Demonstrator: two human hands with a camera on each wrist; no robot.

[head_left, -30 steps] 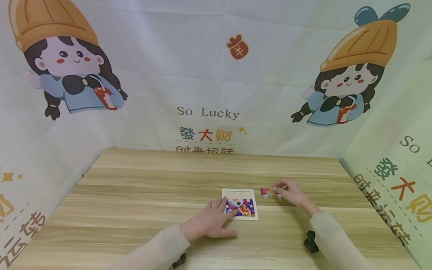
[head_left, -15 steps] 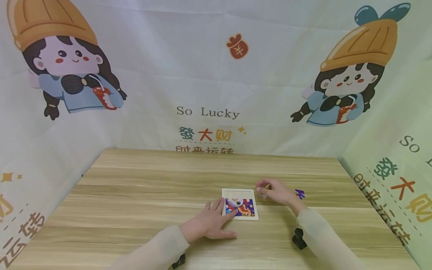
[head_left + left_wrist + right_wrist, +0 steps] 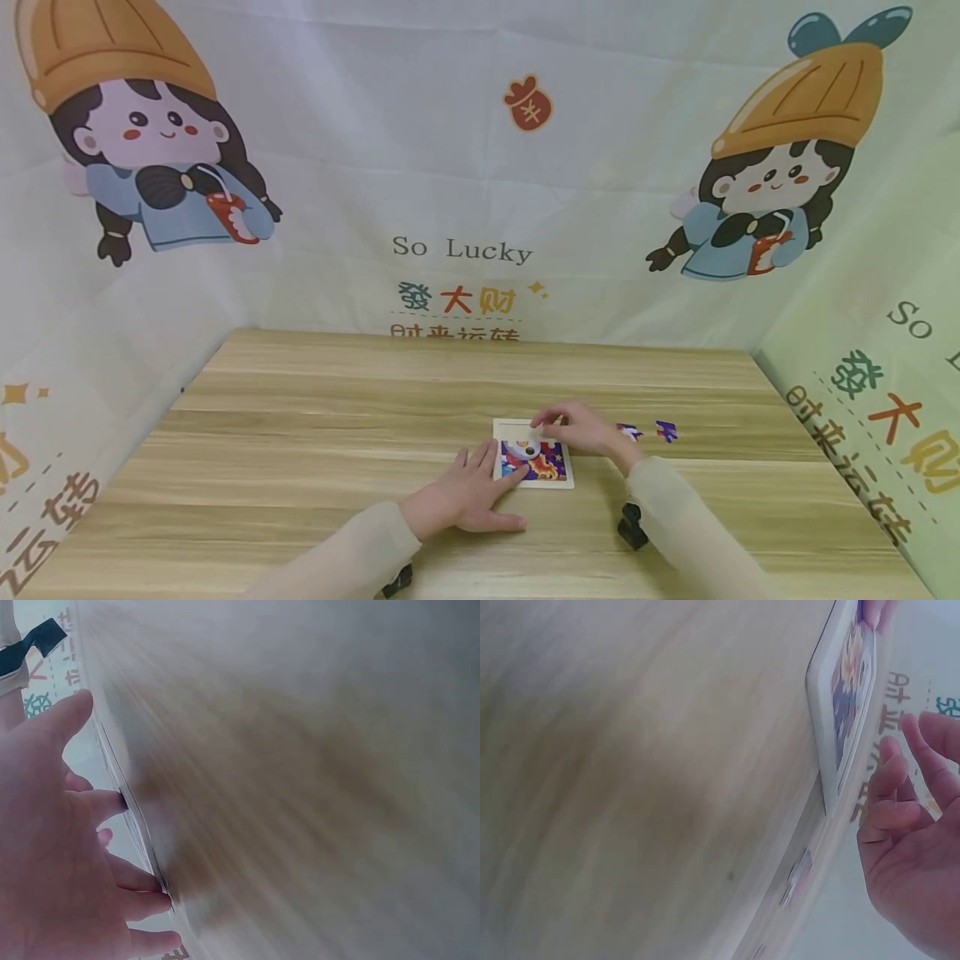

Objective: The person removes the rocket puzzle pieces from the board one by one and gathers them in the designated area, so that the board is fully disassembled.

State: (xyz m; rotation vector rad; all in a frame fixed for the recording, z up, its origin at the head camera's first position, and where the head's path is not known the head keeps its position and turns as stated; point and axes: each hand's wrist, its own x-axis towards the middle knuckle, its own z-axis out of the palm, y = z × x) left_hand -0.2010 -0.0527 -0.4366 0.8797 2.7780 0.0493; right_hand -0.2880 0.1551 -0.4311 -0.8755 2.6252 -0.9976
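Observation:
A square puzzle board [image 3: 572, 477] with a pale frame lies on the table, its lower part filled with a purple, orange and white picture. My left hand [image 3: 467, 493] rests with spread fingers on its left side; in the left wrist view those fingers of my left hand [image 3: 64, 847] look nearly straight. Over the board's top edge, my right hand [image 3: 581, 427] pinches a small puzzle piece, mostly hidden by the fingertips. The right wrist view shows my right hand [image 3: 919, 847] with curled fingers beside the board [image 3: 823, 712]; the pinched piece is not clear there.
Two loose puzzle pieces lie right of the board on the wooden table [image 3: 337, 417]: one partly behind my right wrist [image 3: 630, 432], the other [image 3: 666, 431] farther right. Printed cloth [image 3: 337, 125] stands behind and at both sides of the table.
My right hand has moved left from the loose pieces to the board's top edge, taking up the piece nearest the board. My left hand has hardly moved.

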